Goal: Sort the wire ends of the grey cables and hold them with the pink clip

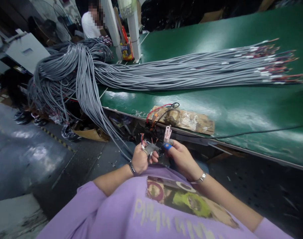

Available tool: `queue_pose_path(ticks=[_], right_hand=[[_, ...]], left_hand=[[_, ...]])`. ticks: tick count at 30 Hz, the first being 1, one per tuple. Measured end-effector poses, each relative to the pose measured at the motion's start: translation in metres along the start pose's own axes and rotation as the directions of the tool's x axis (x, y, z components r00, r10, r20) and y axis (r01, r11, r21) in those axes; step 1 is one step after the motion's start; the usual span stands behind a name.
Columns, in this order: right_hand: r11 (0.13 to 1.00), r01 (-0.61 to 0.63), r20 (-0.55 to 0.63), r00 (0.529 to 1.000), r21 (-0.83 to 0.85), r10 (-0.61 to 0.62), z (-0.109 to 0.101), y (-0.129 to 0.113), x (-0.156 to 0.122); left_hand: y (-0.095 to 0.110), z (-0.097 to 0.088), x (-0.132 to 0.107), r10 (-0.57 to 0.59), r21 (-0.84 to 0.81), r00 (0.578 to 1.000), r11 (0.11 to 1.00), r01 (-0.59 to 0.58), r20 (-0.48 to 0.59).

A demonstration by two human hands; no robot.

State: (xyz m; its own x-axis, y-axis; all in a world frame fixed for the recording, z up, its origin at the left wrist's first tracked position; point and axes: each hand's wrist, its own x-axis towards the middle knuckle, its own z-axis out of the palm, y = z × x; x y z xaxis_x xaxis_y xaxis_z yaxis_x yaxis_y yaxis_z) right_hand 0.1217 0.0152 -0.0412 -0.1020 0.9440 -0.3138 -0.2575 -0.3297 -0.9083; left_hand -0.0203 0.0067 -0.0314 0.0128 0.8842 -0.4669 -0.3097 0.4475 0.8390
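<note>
My left hand (141, 158) is closed around the ends of several grey cables (111, 127), which run down from the bench into it. Thin coloured wires (142, 138) and a frayed grey piece (150, 148) stick out past its fingers. Close beside it, my right hand (185, 159) pinches a small pink tool (167, 132) with a slot in it; its exact kind is unclear. A blue wrap (167, 146) covers the tip of the right thumb. The gap between the hands is dark, so fine detail there is hard to make out.
A long bundle of grey cables (166, 74) lies across the green bench (241, 113), wire ends at right. On the bench edge rests a worn wooden board (191, 121) with red and black leads (157, 111). Another person (90, 25) is behind white posts (134, 33).
</note>
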Motion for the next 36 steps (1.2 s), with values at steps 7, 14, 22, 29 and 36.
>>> queue_pose_path(ticks=[7,14,22,29,36], right_hand=[[1.0,-0.01,0.164,0.986,-0.029,0.014,0.008,-0.017,-0.003],[0.995,-0.036,0.289,0.955,-0.094,0.062,0.01,-0.019,-0.001],[0.987,0.047,0.179,0.984,-0.152,-0.019,0.014,-0.022,-0.005],[0.999,-0.051,0.111,0.993,0.006,0.05,0.008,-0.011,0.0],[0.997,-0.059,0.18,0.982,0.054,0.049,0.009,-0.015,-0.001]], left_hand=[[-0.001,-0.003,-0.006,0.001,0.066,0.995,0.998,-0.008,0.103],[0.0,-0.005,-0.008,-0.011,0.199,0.985,0.98,-0.024,0.173],[-0.006,-0.004,-0.004,0.05,0.145,0.995,0.987,-0.063,0.091],[0.001,0.0,-0.006,0.031,0.099,0.999,0.994,-0.035,0.04],[0.005,0.003,-0.007,0.006,0.078,1.0,0.997,-0.007,0.015]])
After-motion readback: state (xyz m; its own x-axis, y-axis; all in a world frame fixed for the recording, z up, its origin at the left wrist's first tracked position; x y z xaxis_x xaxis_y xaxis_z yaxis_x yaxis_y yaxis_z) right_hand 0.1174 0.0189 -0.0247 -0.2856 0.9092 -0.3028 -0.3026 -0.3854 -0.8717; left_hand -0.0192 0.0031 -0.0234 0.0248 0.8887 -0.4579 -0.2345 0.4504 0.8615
